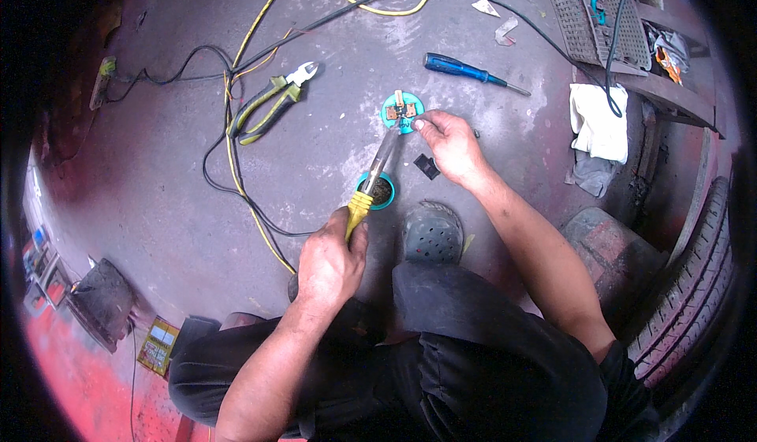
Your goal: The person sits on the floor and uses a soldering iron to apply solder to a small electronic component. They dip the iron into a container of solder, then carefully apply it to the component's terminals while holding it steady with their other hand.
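My left hand [331, 261] grips the yellow handle of a soldering iron [359, 205], whose metal tip reaches a small circuit piece with copper-coloured tabs [398, 103] on a round turquoise base [388, 117]. At the base's lower right edge, my right hand [449, 146] has thumb and forefinger pinched; what lies between them is too small to make out. Partly under the iron sits a round turquoise container [386, 192] with dark contents. A small black piece [426, 166] lies below my right hand.
Cutting pliers [264, 119] and black and yellow cables [236, 174] lie leftward. A blue screwdriver [453, 67] lies above my right hand. At right are a white cloth [599, 123], a perforated rack [599, 24] and a tyre [686, 284]. My grey clog [432, 233] is below the work.
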A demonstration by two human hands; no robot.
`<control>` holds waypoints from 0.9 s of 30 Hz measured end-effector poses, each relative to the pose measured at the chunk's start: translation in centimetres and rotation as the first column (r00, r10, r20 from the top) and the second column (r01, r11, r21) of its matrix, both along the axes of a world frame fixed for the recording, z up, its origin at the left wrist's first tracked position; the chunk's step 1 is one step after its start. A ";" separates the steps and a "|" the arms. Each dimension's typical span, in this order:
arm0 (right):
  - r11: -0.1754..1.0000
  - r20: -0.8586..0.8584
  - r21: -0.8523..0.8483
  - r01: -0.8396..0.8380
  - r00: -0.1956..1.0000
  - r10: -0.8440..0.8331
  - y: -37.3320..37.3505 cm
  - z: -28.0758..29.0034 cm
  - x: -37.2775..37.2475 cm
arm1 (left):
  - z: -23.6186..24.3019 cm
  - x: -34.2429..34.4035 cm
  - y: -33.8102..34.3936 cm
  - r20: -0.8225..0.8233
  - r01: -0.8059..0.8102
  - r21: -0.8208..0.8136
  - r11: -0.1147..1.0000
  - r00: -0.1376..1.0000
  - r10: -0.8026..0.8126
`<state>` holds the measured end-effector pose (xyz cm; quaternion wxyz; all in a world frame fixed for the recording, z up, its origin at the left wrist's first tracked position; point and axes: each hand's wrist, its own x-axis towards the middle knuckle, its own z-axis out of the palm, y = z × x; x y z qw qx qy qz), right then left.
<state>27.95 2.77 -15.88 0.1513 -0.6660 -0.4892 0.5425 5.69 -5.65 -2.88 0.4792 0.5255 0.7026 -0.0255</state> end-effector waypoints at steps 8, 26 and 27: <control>1.000 -0.002 0.003 -0.011 1.000 0.011 0.2 0.5 0.1 | 0.0 0.1 0.1 0.004 -0.011 -0.022 1.000 1.000 0.011; 1.000 -0.024 0.023 0.002 1.000 -0.002 0.2 0.1 0.1 | -0.3 0.1 -0.2 -0.012 0.001 0.007 1.000 1.000 -0.001; 1.000 -0.020 0.020 -0.002 1.000 0.003 0.2 0.1 0.2 | -0.4 0.1 -0.2 -0.013 0.002 0.008 1.000 1.000 -0.001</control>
